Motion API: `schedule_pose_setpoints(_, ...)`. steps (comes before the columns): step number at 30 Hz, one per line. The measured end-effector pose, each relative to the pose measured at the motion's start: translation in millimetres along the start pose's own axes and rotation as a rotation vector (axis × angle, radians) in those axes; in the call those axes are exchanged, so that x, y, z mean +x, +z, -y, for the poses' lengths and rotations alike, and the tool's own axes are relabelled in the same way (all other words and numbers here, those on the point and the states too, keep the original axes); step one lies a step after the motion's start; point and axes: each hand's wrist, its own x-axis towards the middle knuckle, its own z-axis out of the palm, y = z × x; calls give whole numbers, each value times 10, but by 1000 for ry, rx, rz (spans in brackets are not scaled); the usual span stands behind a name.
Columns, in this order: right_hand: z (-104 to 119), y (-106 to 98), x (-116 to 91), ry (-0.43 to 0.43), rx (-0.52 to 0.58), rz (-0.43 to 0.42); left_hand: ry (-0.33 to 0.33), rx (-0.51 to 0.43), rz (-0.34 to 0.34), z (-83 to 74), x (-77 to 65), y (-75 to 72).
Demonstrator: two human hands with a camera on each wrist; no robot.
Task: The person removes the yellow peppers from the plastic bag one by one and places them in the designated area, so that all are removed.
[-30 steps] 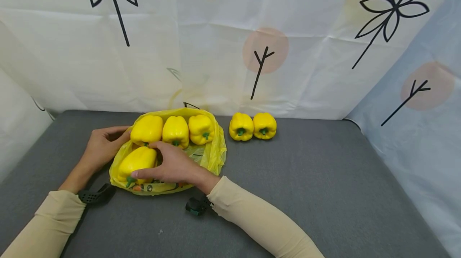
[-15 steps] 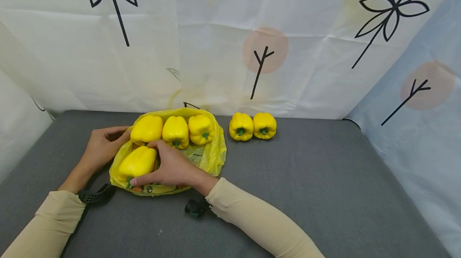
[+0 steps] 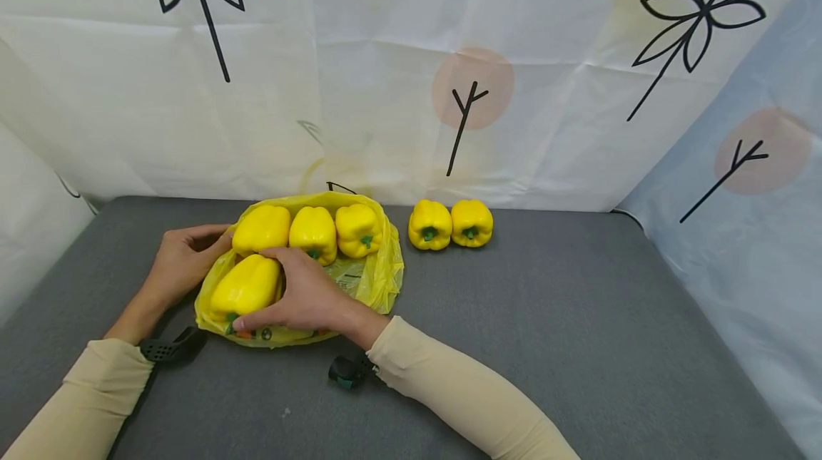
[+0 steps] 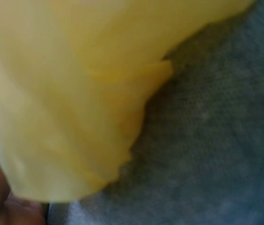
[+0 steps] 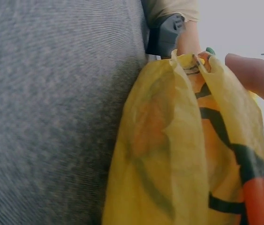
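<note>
Gripping a plump, glossy yellow bell pepper point(image 3: 244, 289), the right hand point(image 3: 302, 292) came in from the pepper's right side on my head view. Its thumb sat low beside the green stem point(image 3: 231, 322) and its index finger reached the far end, so the hand was spread about as wide as the pepper was long. That pepper was within the wide mouth of a thin, crinkled yellow plastic bag point(image 3: 388, 271), toward the front left, between my two hands; I couldn't tell whether its underside touched the plastic.

My left hand point(image 3: 186, 260) was bent at the bag's left rim, thumb and fingers pinching the edge, their tips partly hidden. My left wrist view was mostly blurred yellow plastic, while the right one showed the bag's side with its black and orange print point(image 5: 218, 124).

Behind the gripped pepper, three more yellow bell peppers point(image 3: 312, 232) made a row along the bag's back; the leftmost was just beside my left fingertips. Outside, to the right, a side-by-side pair of yellow bell peppers point(image 3: 430, 226) sat near the back edge of the grey, fabric-covered worktop point(image 3: 546, 324), well apart from both hands.
</note>
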Motion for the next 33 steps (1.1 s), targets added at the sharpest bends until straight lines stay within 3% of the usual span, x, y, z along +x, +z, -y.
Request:
schedule_pose_setpoints(11,107,-113,-43,-7,-32,-13,-4,3,2,11,3,3)
schedule_pose_setpoints(33,201,-207,-75,5,18,-4,1,6,5,-37,-11,-11)
